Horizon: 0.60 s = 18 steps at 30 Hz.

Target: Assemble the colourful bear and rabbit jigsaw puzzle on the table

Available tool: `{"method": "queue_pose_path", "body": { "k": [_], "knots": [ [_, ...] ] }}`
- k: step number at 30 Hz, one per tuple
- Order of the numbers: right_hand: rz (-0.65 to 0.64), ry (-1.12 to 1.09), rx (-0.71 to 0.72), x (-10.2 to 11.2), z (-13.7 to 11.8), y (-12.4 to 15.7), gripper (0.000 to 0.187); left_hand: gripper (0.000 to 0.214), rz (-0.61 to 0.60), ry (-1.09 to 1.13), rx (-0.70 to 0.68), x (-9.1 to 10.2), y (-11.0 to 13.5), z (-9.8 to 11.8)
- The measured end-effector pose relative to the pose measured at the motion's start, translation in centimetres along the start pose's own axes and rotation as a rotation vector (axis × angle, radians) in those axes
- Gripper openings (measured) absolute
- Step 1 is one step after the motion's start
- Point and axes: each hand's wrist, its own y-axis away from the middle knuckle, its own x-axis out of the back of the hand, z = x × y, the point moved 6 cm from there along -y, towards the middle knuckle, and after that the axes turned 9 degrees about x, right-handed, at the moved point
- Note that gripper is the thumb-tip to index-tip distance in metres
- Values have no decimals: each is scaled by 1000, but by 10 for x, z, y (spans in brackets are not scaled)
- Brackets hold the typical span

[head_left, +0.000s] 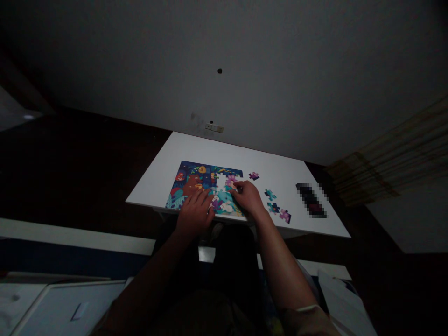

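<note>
A colourful jigsaw puzzle [192, 183] with a brown bear on it lies near the front edge of the white table. Gaps in its middle and right side show white. My left hand [196, 209] rests flat on the puzzle's lower part, fingers stretched out. Over the right side, my right hand [247, 196] has its thumb and forefinger curled together at a pink-flowered puzzle piece [231, 180]; the fingers partly cover it. Loose pieces lie to the right: a purple one [254, 175], a teal one [270, 194], a dark one [273, 207] and a pink-purple one [285, 215].
A pixelated dark object [311, 200] lies at the right end of the white table [217, 147]. Behind the table stands a grey wall with a socket [214, 127]. A curtain [371, 158] hangs at the right. My legs are under the table's front edge.
</note>
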Motion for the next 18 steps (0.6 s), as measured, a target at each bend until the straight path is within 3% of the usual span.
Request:
{"method": "queue_pose_path", "body": {
  "k": [18],
  "knots": [
    [39, 71, 27, 2, -2, 8, 36, 46, -13, -40, -8, -1, -1, 0]
  ]
}}
